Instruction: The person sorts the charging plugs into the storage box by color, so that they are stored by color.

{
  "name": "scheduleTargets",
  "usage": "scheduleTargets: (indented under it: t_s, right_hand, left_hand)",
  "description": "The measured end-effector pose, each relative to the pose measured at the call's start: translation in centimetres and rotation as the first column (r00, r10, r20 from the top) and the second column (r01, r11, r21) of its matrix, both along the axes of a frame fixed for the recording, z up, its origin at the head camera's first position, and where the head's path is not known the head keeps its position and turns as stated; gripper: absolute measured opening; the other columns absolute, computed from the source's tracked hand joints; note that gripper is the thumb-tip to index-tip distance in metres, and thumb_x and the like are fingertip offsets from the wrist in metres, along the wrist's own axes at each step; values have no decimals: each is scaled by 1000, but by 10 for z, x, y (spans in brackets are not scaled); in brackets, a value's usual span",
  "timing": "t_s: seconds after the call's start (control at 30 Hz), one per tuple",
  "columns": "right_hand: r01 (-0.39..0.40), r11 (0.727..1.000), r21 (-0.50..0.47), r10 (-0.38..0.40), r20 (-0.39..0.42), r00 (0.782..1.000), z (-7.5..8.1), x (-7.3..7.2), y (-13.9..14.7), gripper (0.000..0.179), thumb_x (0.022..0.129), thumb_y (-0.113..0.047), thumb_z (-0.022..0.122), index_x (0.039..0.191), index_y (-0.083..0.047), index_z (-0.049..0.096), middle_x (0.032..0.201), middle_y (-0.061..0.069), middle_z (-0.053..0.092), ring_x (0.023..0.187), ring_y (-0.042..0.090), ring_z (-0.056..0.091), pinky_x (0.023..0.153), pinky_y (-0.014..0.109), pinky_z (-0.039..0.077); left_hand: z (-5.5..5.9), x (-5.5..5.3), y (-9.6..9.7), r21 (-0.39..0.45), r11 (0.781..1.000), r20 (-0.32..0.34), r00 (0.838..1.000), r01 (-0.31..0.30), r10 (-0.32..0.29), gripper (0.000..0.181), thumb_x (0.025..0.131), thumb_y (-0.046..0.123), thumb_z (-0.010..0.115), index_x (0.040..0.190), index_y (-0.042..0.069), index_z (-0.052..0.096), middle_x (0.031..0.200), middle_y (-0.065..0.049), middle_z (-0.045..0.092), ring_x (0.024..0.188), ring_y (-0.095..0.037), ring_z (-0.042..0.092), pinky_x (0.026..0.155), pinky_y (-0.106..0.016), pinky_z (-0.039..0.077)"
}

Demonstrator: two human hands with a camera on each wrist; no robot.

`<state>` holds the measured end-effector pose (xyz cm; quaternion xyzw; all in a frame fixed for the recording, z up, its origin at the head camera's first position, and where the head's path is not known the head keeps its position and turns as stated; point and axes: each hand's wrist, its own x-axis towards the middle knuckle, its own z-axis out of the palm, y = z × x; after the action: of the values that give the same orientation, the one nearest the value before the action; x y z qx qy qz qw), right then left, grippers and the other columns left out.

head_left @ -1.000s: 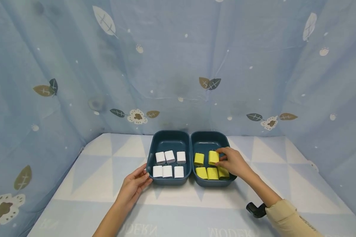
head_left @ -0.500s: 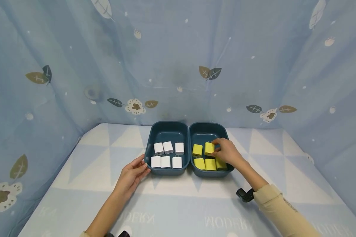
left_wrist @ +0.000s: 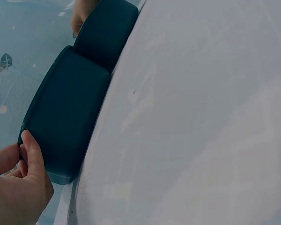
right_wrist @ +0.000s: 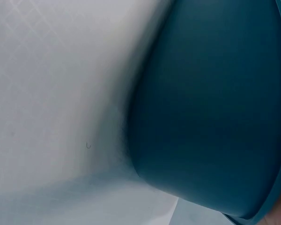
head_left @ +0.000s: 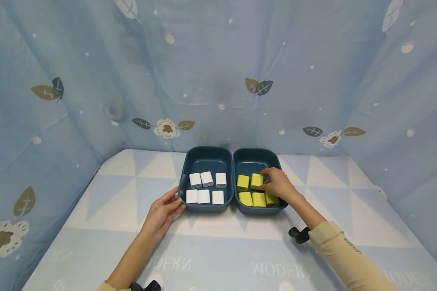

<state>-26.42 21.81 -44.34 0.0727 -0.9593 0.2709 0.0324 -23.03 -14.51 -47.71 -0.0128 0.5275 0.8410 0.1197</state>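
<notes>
Two dark teal bins stand side by side on the table. In the head view, the left bin (head_left: 205, 208) holds several white plug chargers (head_left: 204, 197), and the right bin (head_left: 256, 211) several yellow ones (head_left: 259, 199). My left hand (head_left: 162, 212) pinches the left bin's near left corner, its thumb on the outer wall in the left wrist view. Reaching over the right bin's right side, my right hand (head_left: 279, 186) pinches a yellow plug charger (head_left: 256, 181) in the back row, prongs pointing away. The right wrist view shows mostly the bin's outer wall (right_wrist: 206, 112).
A patterned cloth (head_left: 218, 246) covers the table. Behind it and at both sides hangs a blue curtain (head_left: 211, 72) with printed leaves. Black wrist mounts (head_left: 299, 235) sit at the wearer's forearms. Behind the chargers, both bins show bare floor.
The head view has tilted, so the bins and hands appear higher in it. Both hands keep their places, the right still pinching the same yellow plug charger.
</notes>
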Motion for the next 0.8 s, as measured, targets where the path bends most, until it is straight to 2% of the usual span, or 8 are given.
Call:
scheduleTargets:
  t_s: [0.27, 0.43, 0.6, 0.8]
  right_hand:
    - [-19, 1000, 11, 18, 29, 999, -6, 4, -5, 46, 77, -17, 76, 116, 3, 59, 113, 20, 55, 86, 24, 64, 75, 36, 55]
    - [-45, 998, -54, 45, 4, 999, -2, 14, -5, 48, 80, -15, 74, 120, 4, 56, 115, 21, 53, 84, 23, 64, 69, 33, 56]
    - [-70, 994, -87, 66, -54, 996, 11, 23, 2, 48, 83, -17, 71, 123, 4, 54, 118, 22, 53, 88, 26, 64, 69, 33, 56]
    - [-46, 994, -94, 39, -73, 997, 22, 33, 15, 49, 84, -20, 70, 125, 2, 53, 122, 22, 53, 91, 28, 63, 70, 35, 57]
  left_hand:
    - [-3, 6, -5, -9, 1000, 29, 1000, -2, 3, 55, 89, -9, 53, 140, 1, 38, 106, -9, 43, 91, -16, 55, 91, -31, 49]
    - [0, 9, -8, -14, 1000, 38, 999, -11, 12, 54, 89, -8, 53, 140, 2, 38, 105, -8, 43, 92, -15, 54, 92, -31, 48]
    - [6, 5, -6, 4, 1000, 19, 1000, -12, 12, 54, 90, -7, 53, 141, 2, 38, 105, -8, 43, 91, -15, 55, 91, -30, 49]
    - [9, -4, 4, 32, 999, 9, 1000, -9, 8, 53, 90, -9, 52, 140, 1, 39, 105, -9, 44, 90, -15, 55, 91, -31, 49]
